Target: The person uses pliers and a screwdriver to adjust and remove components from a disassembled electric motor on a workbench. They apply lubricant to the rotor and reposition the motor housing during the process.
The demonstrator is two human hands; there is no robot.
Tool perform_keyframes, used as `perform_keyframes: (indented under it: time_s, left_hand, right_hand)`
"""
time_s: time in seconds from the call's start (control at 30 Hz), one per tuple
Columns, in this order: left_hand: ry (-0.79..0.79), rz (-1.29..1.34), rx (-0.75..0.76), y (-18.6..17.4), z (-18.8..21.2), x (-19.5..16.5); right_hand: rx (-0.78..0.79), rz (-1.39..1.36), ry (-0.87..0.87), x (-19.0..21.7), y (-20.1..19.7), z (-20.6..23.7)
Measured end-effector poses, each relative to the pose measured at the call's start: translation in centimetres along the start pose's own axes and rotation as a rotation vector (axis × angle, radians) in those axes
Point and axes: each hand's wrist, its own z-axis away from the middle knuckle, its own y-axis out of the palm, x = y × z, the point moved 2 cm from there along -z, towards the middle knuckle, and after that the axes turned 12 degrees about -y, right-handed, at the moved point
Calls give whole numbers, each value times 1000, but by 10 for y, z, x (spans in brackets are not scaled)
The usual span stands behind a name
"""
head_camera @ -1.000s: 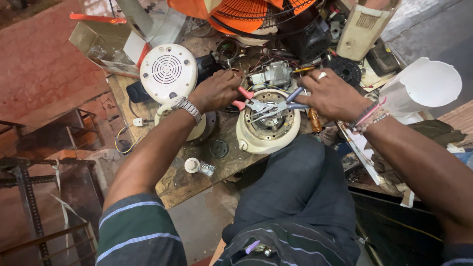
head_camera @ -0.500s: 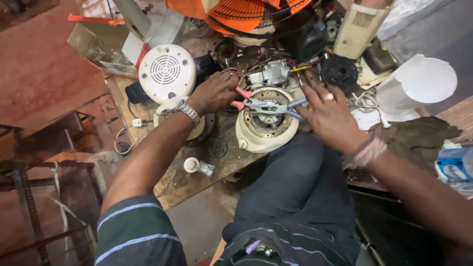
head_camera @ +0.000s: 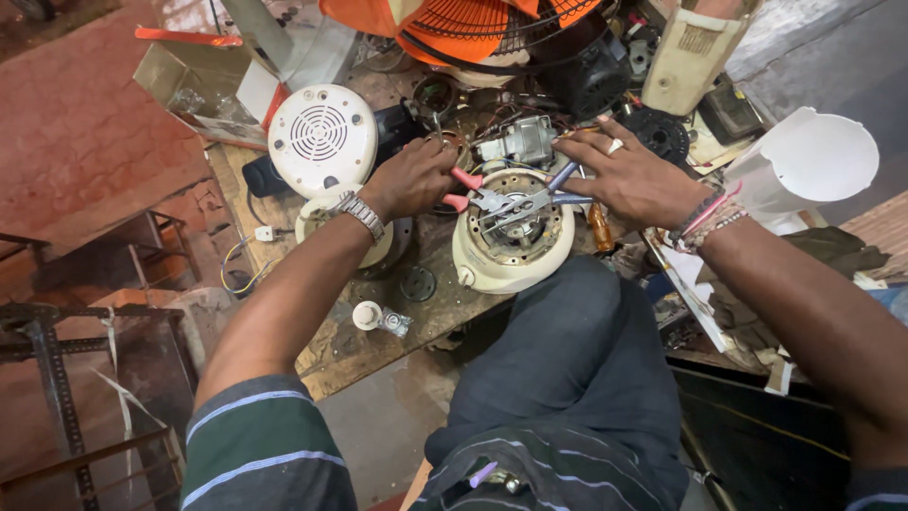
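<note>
A round cream motor housing (head_camera: 473, 265) sits open on the workbench, with metal motor parts inside. My left hand (head_camera: 409, 178) grips red-handled pliers (head_camera: 471, 190) whose jaws reach into the housing. My right hand (head_camera: 632, 175) holds blue-handled pliers (head_camera: 558, 187) that cross over the same opening. The two tools meet above the motor's middle (head_camera: 515, 220). A watch is on my left wrist, bands on my right.
A white vented round cover (head_camera: 322, 140) lies left of the housing. An orange fan grille (head_camera: 492, 24) and a small grey motor (head_camera: 518, 142) sit behind. A white plastic cone (head_camera: 804, 163) is at right, a cardboard box (head_camera: 189, 90) at far left, a small knob (head_camera: 367, 314) near the bench edge.
My right hand moved back from the right onto the blue pliers at the housing. My left hand stayed on the red pliers.
</note>
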Motion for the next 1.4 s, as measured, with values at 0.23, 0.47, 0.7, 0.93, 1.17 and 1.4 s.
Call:
perform_keyframes:
  time_s: [0.23,0.47,0.7,0.93,1.17,1.4]
  left_hand:
    - [-12,13,51,-1,0,-3]
    - [-19,67,-7,-1,3,-3]
    - [13,54,11,-1,2,-1]
    - [-12,10,29,4,4,-1]
    - [-15,37,35,-3,5,-4]
    - [-37,101,-9,-10,5,-10]
  right_hand:
    - [263,-58,275,53,-45,-2]
    - [198,-1,573,131,-40,-8]
    - [-95,-50,186,34,-26,6]
    - [-68,21,-57,-6,-11,-4]
    - [111,31,55,15,-17,4]
    - [74,-45,613,129,-42,-5]
